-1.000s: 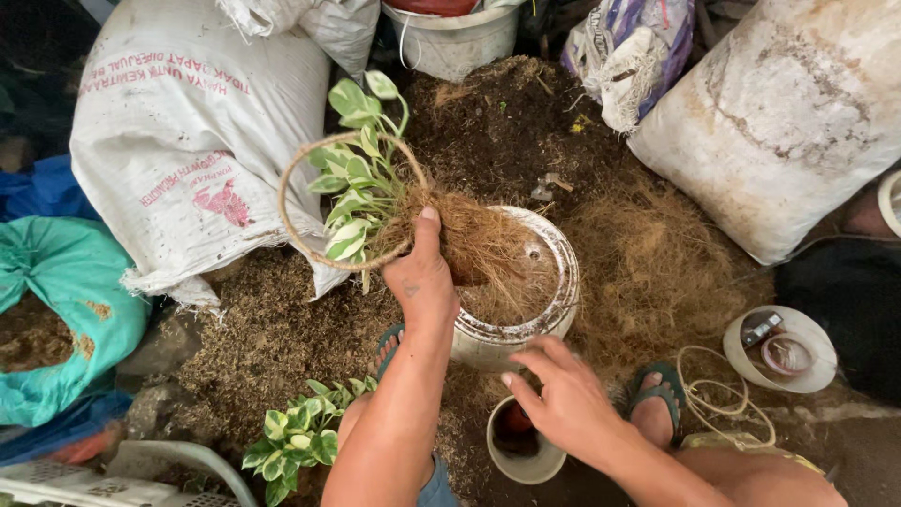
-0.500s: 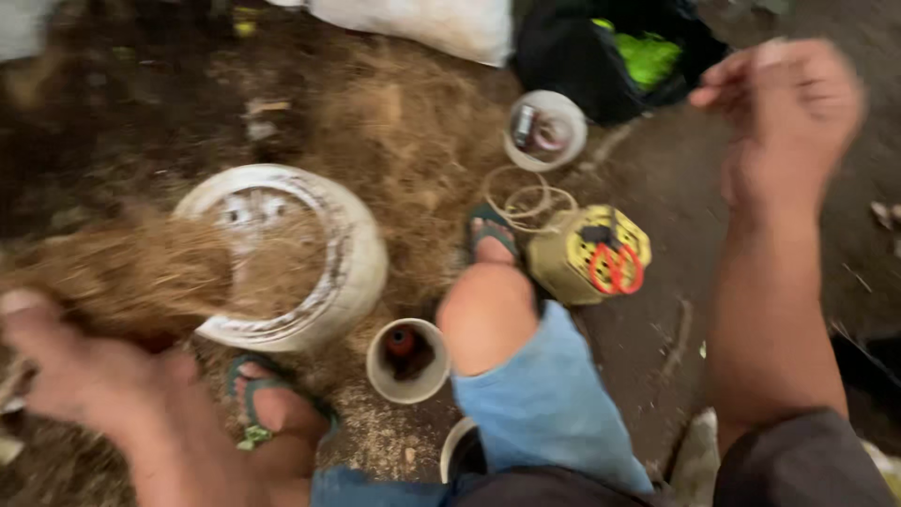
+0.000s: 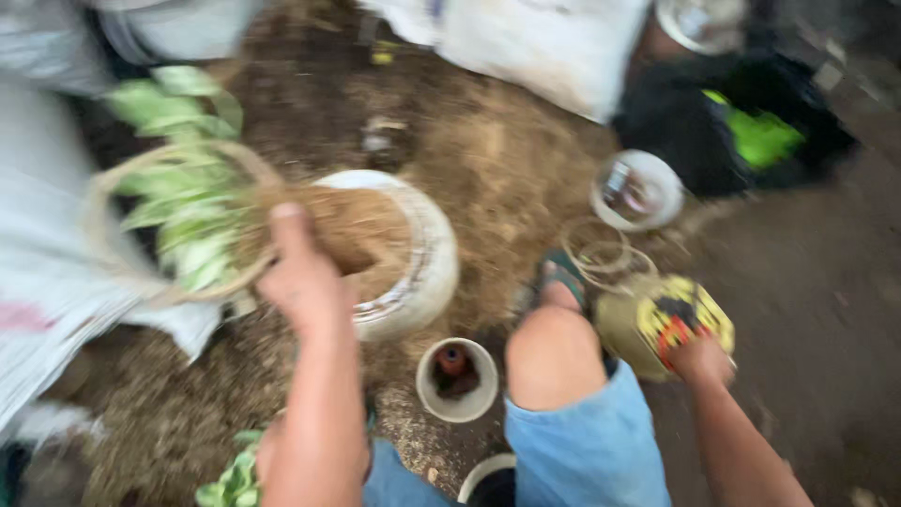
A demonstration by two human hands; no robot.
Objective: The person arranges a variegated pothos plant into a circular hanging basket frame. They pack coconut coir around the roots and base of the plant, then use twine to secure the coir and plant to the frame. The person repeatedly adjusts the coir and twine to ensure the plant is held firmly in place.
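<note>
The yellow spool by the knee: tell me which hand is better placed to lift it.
Probably the right hand: it already rests on the yellow spool beside the knee. The left hand is busy gripping the plant's fibrous root ball over the white pot.

Motion blur smears the whole view, so the leaves of the green plant (image 3: 183,178) run together and its looped stem is only a pale streak. The left hand (image 3: 302,277) covers the spot where the plant meets its fibrous root ball (image 3: 352,225), hiding the grip. The right hand (image 3: 699,361) is largely behind the yellow can (image 3: 662,324), its fingers out of sight; it seems to clasp the can. The white sacks (image 3: 554,47) are cut by the top edge.
</note>
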